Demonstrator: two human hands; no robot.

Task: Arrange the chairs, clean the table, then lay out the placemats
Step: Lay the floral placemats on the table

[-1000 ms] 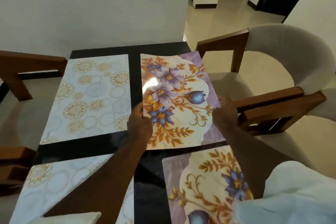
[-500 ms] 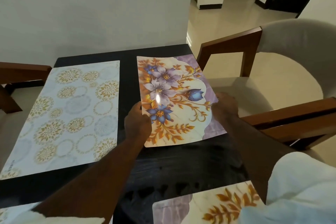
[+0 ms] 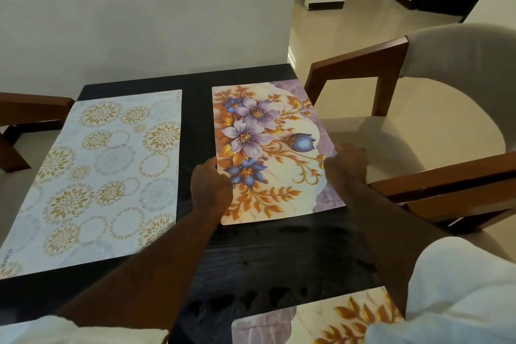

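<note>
Wooden arms mark the left chair (image 3: 33,109), which stands beside the black table (image 3: 195,92). On the table's left half lies the pale mat (image 3: 106,176) with gold circles, flat. The left hand (image 3: 210,187) grips the left edge of the floral mat (image 3: 273,148), fingers curled round it. This mat sits on the table's far right part, its right edge at the table's rim; whether it lies quite flat I cannot tell. The right hand (image 3: 346,165) holds its right edge, fingers bent over it. At the near right lies the near mat (image 3: 321,321), partly under a white sleeve (image 3: 460,288). The right chair (image 3: 418,120), pale-cushioned, stands just beside the table.
</note>
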